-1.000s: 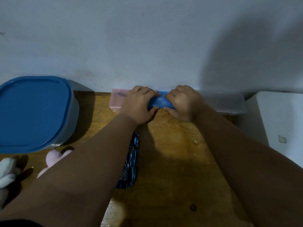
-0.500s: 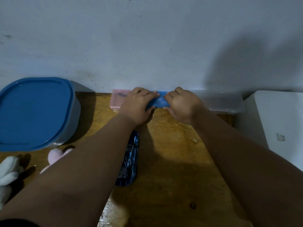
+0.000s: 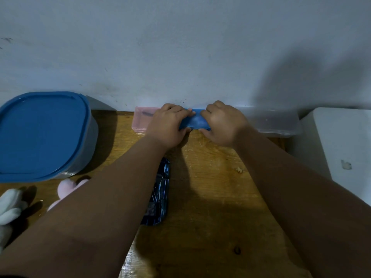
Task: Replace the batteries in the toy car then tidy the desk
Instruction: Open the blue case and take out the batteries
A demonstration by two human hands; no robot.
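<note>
Fingers [image 3: 180, 112] curled over the top and thumbs tucked under the front edge, a person's left hand [image 3: 167, 125] and right hand [image 3: 222, 123] both grip a small blue box [image 3: 195, 122] at the back edge of the desk [image 3: 210, 197], hard against the wall [image 3: 180, 57]. The box sits in line between a pink box [image 3: 141, 119] and a clear box [image 3: 271, 122]. The two-handed hold from either end suggests it is being squared into that row or its lid pressed down, which would fit the tidying part of the job. Whether it is open or closed cannot be told. A dark blue-patterned object [image 3: 158, 193], possibly the toy car, lies mid-desk, partly hidden under the left forearm, so its battery cover is not visible. A blue-lidded tub [image 3: 42, 133] stands at the back left corner. A pink soft toy [image 3: 66, 187] and a white soft toy [image 3: 10, 205] lie along the left edge. A white cabinet [image 3: 341, 147] abuts the right edge.
</note>
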